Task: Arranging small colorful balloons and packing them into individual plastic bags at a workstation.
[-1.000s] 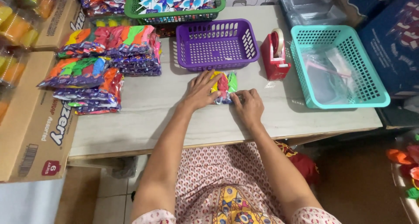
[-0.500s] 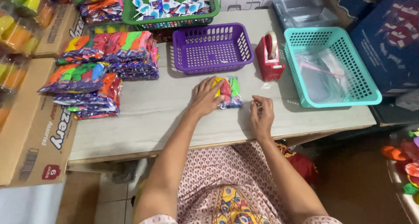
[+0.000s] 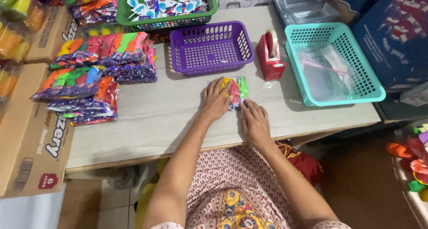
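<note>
Both hands flat on bench point(image 3: 147, 122): left hand point(image 3: 215, 100) and right hand point(image 3: 255, 119) press packet point(image 3: 236, 90), fingers spread, gripping nothing.

left hand point(image 3: 215, 99) hides part of candy packet point(image 3: 236, 90) | cardboard box point(image 3: 31, 135) cut off left

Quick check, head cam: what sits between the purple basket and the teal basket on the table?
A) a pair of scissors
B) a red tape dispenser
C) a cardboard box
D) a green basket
B: a red tape dispenser stands on the table between the purple basket and the teal basket, just beyond the small packet of colourful balloons under both hands.
</note>
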